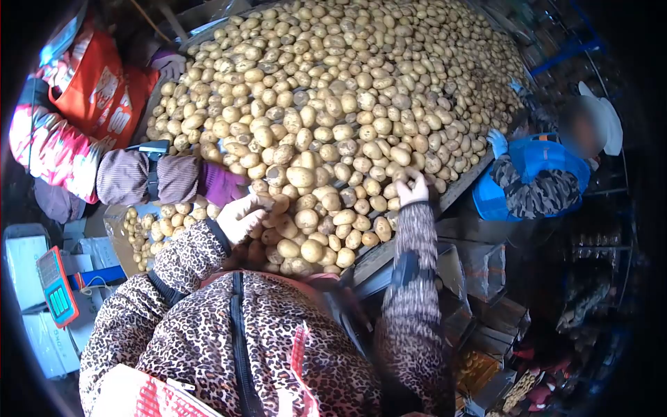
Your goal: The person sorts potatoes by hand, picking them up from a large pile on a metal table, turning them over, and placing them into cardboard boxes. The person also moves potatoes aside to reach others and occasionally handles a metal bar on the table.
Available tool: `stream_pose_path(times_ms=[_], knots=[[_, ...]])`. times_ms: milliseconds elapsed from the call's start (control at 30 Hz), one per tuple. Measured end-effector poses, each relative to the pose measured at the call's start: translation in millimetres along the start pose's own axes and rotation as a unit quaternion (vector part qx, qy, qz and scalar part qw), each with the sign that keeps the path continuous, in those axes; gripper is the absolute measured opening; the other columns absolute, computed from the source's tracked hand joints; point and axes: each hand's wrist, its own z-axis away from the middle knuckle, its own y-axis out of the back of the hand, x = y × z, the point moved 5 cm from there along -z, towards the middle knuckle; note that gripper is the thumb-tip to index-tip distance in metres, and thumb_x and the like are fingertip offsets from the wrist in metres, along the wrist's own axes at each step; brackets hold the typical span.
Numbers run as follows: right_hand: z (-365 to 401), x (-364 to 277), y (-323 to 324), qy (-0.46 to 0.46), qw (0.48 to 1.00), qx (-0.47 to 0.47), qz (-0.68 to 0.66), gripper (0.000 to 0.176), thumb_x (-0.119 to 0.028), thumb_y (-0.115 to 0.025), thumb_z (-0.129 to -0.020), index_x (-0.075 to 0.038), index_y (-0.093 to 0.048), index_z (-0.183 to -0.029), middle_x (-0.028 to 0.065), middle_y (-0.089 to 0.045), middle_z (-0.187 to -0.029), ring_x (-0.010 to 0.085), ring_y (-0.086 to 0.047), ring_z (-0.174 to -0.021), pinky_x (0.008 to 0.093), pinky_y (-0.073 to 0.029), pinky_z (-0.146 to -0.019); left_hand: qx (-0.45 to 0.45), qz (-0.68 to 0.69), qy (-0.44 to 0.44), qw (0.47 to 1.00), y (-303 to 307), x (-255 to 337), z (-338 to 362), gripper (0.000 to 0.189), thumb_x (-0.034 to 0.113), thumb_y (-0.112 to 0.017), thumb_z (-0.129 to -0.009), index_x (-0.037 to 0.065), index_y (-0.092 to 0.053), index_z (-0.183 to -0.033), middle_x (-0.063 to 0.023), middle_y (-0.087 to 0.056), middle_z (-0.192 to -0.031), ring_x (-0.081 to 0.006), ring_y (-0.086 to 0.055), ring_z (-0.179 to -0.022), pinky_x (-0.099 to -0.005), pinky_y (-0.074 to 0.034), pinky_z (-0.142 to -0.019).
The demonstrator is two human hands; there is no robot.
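Observation:
A big heap of potatoes [333, 104] covers the table in front of me. My left hand [242, 217], pale and maybe gloved, is at the near left of the heap. Its fingers are curled together against a potato [280, 203]; the grip is partly hidden. Farther right, my right hand [414, 190] reaches onto the heap near its right edge. Thumb and fingers stand apart there, with the fingertips next to potatoes and nothing visible between them. Beside my left hand lies another person's purple-gloved hand [221, 184].
A wooden board [455, 184] edges the heap on the right, with a person in a blue apron [528, 167] beyond it. A red-framed scale [57, 286] and white cartons [48, 340] stand at left. Open boxes [486, 271] sit low on the right.

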Motion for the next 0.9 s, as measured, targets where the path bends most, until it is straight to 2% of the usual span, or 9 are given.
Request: stream_pose_path(times_ms=[167, 233, 333, 367, 500, 533, 633, 767, 900], knots=[[166, -126, -131, 0.183, 0.955, -0.233, 0.009, 0.066, -0.001, -0.074, -0.069, -0.004, -0.045, -0.129, 0.0151, -0.057, -0.121, 0.0243, -0.059, -0.107, 0.0352, -0.050, -0.087, 0.028, -0.316, -0.119, 0.941, -10, 55, -1, 0.057, 0.033, -0.064, -0.087, 0.009, -0.044, -0.135, -0.0143, -0.056, -0.120, -0.0260, -0.053, -0.113, -0.0394, -0.043, -0.095], [189, -154, -151, 0.192, 0.939, -0.258, 0.123, 0.065, 0.000, -0.074, -0.069, -0.003, -0.045, -0.128, 0.0160, -0.056, -0.123, 0.0264, -0.058, -0.109, 0.0361, -0.049, -0.089, -0.126, 0.034, 0.009, 0.991, -27, 52, 0, 0.062, 0.020, -0.067, -0.087, 0.004, -0.038, -0.139, -0.0117, -0.052, -0.128, -0.0215, -0.048, -0.119, -0.0363, -0.041, -0.099], [201, -182, -157, 0.306, 0.921, -0.232, 0.069, 0.060, 0.003, -0.072, -0.070, -0.004, -0.047, -0.124, 0.0122, -0.061, -0.103, 0.0225, -0.061, -0.094, 0.0313, -0.051, -0.084, -0.068, 0.062, -0.067, 0.993, -12, 50, 8, 0.050, 0.019, -0.065, -0.087, 0.002, -0.044, -0.130, -0.0146, -0.056, -0.123, -0.0227, -0.052, -0.116, -0.0377, -0.042, -0.098], [195, -164, -160, 0.138, 0.949, -0.217, -0.181, 0.044, -0.007, -0.065, -0.083, -0.004, -0.048, -0.123, 0.0097, -0.061, -0.094, 0.0153, -0.059, -0.073, 0.0247, -0.052, -0.068, -0.056, 0.117, -0.083, 0.988, -10, 56, 12, 0.049, 0.021, -0.065, -0.087, 0.001, -0.046, -0.128, -0.0155, -0.056, -0.123, -0.0232, -0.052, -0.116, -0.0378, -0.041, -0.098], [194, -145, -184, -0.135, 0.935, -0.327, 0.009, 0.055, -0.049, -0.032, -0.099, -0.006, -0.047, -0.129, 0.0134, -0.063, -0.104, 0.0132, -0.060, -0.065, 0.0238, -0.049, -0.053, 0.006, 0.019, -0.120, 0.993, -8, 65, 29, 0.050, 0.027, -0.062, -0.088, 0.001, -0.045, -0.128, -0.0164, -0.054, -0.124, -0.0242, -0.051, -0.118, -0.0385, -0.040, -0.100], [186, -115, -191, 0.189, 0.920, -0.210, 0.273, 0.060, -0.052, -0.032, -0.098, -0.003, -0.048, -0.128, 0.0151, -0.062, -0.108, 0.0173, -0.061, -0.077, 0.0283, -0.051, -0.062, 0.028, -0.159, -0.220, 0.962, -8, 82, 31, 0.053, 0.030, -0.061, -0.087, 0.001, -0.045, -0.129, -0.0181, -0.052, -0.122, -0.0293, -0.051, -0.116, -0.0392, -0.042, -0.097], [208, -163, -206, -0.173, 0.945, -0.224, 0.164, 0.060, -0.041, -0.040, -0.098, 0.004, -0.038, -0.137, 0.0178, -0.049, -0.136, 0.0273, -0.047, -0.124, 0.0375, -0.040, -0.098, 0.075, -0.408, -0.148, 0.898, -5, 105, 32, 0.058, 0.036, -0.060, -0.081, 0.004, -0.047, -0.128, -0.0215, -0.056, -0.106, -0.0383, -0.056, -0.102, -0.0441, -0.047, -0.084], [210, -124, -228, 0.185, 0.959, -0.160, 0.144, 0.052, -0.042, -0.044, -0.098, 0.005, -0.052, -0.116, 0.0182, -0.060, -0.107, 0.0289, -0.058, -0.099, 0.0362, -0.048, -0.082, 0.091, -0.371, -0.048, 0.923, 3, 92, 37, 0.050, 0.039, -0.058, -0.080, 0.004, -0.054, -0.116, -0.0199, -0.060, -0.092, -0.0371, -0.062, -0.089, -0.0450, -0.049, -0.075], [215, -132, -230, 0.145, 0.983, -0.062, 0.091, 0.041, -0.036, -0.048, -0.097, 0.002, -0.062, -0.100, 0.0219, -0.064, -0.084, 0.0308, -0.063, -0.083, 0.0394, -0.050, -0.072, 0.126, -0.372, -0.083, 0.916, -2, 84, 37, 0.040, 0.038, -0.053, -0.084, 0.005, -0.057, -0.107, -0.0206, -0.061, -0.092, -0.0369, -0.063, -0.086, -0.0452, -0.049, -0.074]])
